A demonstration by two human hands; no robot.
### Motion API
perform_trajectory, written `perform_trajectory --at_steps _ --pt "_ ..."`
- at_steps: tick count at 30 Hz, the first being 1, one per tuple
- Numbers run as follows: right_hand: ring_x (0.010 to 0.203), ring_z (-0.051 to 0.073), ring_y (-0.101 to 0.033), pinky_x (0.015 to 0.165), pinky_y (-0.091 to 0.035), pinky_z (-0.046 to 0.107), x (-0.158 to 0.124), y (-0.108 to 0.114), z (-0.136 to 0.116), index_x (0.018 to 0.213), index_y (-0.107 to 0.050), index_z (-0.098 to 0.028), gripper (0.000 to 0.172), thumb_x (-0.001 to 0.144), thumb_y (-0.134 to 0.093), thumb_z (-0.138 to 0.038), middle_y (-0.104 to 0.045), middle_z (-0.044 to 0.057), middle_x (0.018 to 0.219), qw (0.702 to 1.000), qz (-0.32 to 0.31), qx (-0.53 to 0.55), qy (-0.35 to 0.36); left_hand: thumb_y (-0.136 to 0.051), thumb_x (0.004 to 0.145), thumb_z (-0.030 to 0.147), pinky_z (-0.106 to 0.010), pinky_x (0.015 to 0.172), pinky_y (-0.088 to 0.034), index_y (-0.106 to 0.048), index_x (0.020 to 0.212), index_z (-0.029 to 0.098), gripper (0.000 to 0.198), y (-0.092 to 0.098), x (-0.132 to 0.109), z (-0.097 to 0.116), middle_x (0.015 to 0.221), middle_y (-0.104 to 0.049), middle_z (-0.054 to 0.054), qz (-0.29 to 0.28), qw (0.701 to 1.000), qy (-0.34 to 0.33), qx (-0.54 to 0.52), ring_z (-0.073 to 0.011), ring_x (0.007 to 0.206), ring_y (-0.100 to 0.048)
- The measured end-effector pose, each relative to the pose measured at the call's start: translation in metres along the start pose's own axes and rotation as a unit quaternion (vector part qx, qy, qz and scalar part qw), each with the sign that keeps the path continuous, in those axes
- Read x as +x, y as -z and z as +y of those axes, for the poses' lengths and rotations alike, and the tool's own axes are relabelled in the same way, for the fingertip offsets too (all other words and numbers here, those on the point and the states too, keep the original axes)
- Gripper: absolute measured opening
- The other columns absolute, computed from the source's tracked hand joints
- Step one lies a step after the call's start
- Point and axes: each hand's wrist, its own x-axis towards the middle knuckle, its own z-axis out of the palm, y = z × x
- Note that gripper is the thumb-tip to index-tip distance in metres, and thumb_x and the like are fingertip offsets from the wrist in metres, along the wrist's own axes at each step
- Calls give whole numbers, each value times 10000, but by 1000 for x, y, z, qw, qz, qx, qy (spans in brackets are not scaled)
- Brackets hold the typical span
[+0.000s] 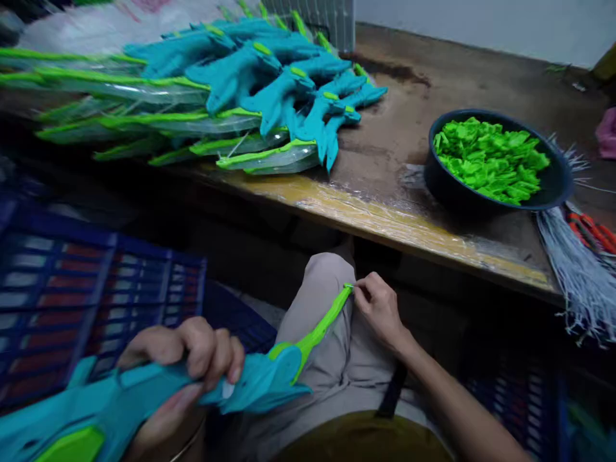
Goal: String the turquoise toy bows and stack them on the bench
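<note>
My left hand (190, 362) is closed around the teal body of a plastic toy (260, 382) held low over my lap. A bright green strip (320, 330) runs from the toy up to my right hand (380, 308), whose fingers pinch the strip's tip above my knee. On the wooden table (385, 212) lies a pile of the same teal toys (269, 83), several with green-edged clear blades. A dark bowl (498, 192) of small green plastic parts (488, 157) stands at the table's right.
A blue plastic crate (86, 295) stands at my left, below the table edge. A bundle of grey-blue strings (575, 276) hangs over the table's right edge, with red-orange handles (594, 234) beside it. A white wall lies behind the table.
</note>
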Motion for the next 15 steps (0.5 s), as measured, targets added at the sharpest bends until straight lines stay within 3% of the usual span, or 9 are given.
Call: perform_trajectory --at_steps 4,8,11,15 --pt "778 169 -617 701 -437 268 2 2 -2 876 -671 -169 170 971 -531 -185 -620 47 865 1000 -9 -13 -1 -669 893 113 -303 553 -619 -570 1067 226 230 -16 7 3 807 -543 37 9 1000 -12 23 -122 566 -593" --pt "827 188 -640 754 -473 281 4 2 -6 934 -683 -172 193 988 -505 -223 -641 70 924 999 -32 -33 -16 -638 895 133 -241 484 -516 -505 939 221 166 -29 14 2 739 -454 52 48 998 -43 -6 -95 496 -462" --pt "905 204 -679 803 -516 288 8 5 -11 1027 -700 -187 255 1017 -478 -311 -673 80 993 997 -63 -31 -19 -632 928 159 -230 480 -448 -429 842 224 229 -33 21 -3 709 -418 61 34 996 -61 -50 -89 480 -395" --pt "827 219 -734 725 -576 290 1 28 -12 962 -723 -195 378 1021 -416 -407 -734 77 912 995 -100 15 3 -703 895 142 -206 499 -431 -400 841 239 323 -48 25 -16 680 -381 71 60 988 -108 -90 -86 490 -354"
